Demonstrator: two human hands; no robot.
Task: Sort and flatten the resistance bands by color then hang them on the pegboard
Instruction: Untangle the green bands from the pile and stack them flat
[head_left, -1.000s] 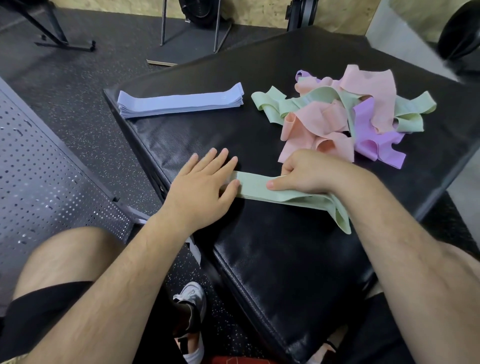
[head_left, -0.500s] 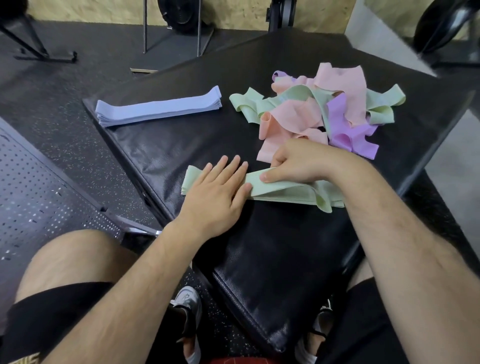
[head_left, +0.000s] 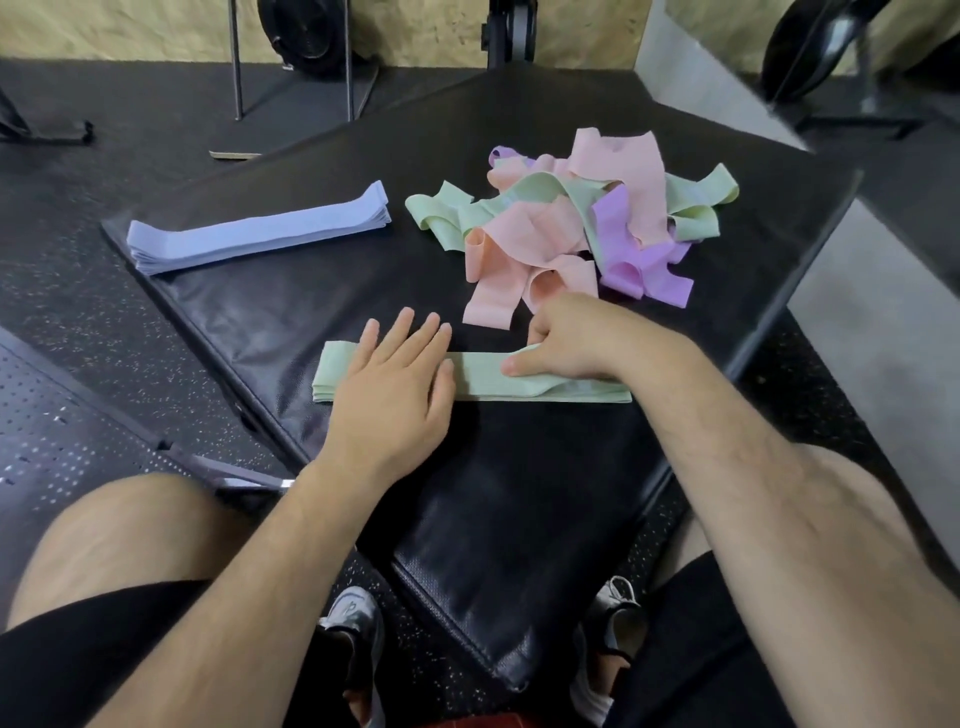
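A light green resistance band lies lengthwise across the near part of the black padded bench. My left hand presses flat on its left part, fingers straight. My right hand holds the band's right part, thumb on top and fingers curled over its far edge. A neat stack of flattened blue bands lies at the far left of the bench. Farther right sits a tangled pile of pink, green and purple bands.
A dark perforated pegboard panel lies low at the left, beside my left knee. Speckled rubber floor surrounds the bench. Metal stand legs and dark gym equipment stand at the back by the wooden wall.
The green band has been spread out straighter under both hands, its left end now showing past my left hand. The view has shifted, so the bench appears more centred.
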